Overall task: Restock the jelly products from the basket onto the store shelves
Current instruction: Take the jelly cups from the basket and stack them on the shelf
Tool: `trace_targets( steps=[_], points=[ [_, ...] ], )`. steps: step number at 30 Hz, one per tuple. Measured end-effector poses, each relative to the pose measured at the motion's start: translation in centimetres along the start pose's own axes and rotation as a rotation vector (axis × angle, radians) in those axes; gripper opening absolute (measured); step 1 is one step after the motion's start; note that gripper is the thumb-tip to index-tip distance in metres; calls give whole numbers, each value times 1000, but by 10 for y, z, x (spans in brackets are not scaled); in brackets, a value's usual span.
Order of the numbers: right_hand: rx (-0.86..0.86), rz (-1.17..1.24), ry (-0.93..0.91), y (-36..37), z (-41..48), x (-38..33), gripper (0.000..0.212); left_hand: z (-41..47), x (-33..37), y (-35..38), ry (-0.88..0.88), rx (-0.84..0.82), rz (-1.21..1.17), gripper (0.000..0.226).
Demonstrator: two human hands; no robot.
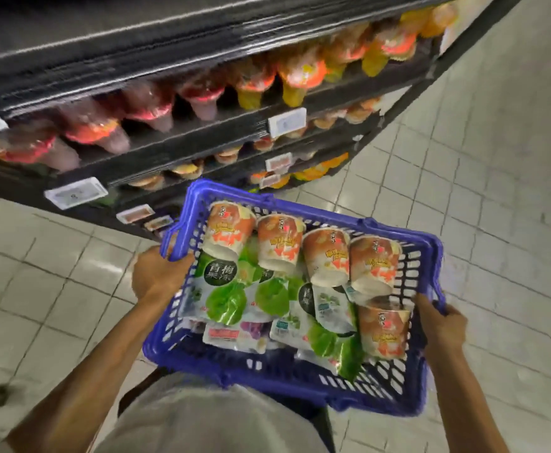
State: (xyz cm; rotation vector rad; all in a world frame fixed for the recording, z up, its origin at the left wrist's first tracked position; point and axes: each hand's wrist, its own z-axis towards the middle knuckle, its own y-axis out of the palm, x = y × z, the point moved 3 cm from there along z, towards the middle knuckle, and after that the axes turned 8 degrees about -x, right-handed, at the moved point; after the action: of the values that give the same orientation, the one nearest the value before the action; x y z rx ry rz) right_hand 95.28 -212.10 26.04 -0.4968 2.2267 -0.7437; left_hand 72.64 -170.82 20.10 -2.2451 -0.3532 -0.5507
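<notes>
Between both hands, a blue basket (277, 371): left hand (156, 273) grips its left rim, right hand (444, 328) its right rim. Inside, green jelly pouches (225, 289) under orange jelly cups (326, 256). Beyond, dark shelves (182, 138) stocked with blurred cups.

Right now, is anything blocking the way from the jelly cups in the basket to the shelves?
Nothing visible lies between the jelly cups and the shelves. Yet left hand and right hand both grip the basket, so neither is free to lift one.
</notes>
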Motion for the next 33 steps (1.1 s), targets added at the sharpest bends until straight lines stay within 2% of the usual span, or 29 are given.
trace_targets(
  steps=[4, 8, 15, 19, 25, 33],
  points=[
    [-177, -141, -79, 45, 85, -40, 24, -6, -26, 41, -171, 125, -128, 24],
    [-305, -278, -157, 101, 147, -57, 23, 4, -58, 85, -289, 176, -199, 21],
    [-427, -407, -182, 221, 239, -38, 25, 65, -127, 167, -412, 205, -297, 28],
    [-463, -414, -174, 289, 291, -8, 21, 115, -167, 220, -493, 183, -324, 19],
    [-473, -433, -178, 371, 358, 34, 24, 186, -219, 291, -542, 173, -316, 24],
    [-484, -541, -181, 430, 418, 63, 27, 249, -254, 351, -561, 146, -307, 29]
  ],
)
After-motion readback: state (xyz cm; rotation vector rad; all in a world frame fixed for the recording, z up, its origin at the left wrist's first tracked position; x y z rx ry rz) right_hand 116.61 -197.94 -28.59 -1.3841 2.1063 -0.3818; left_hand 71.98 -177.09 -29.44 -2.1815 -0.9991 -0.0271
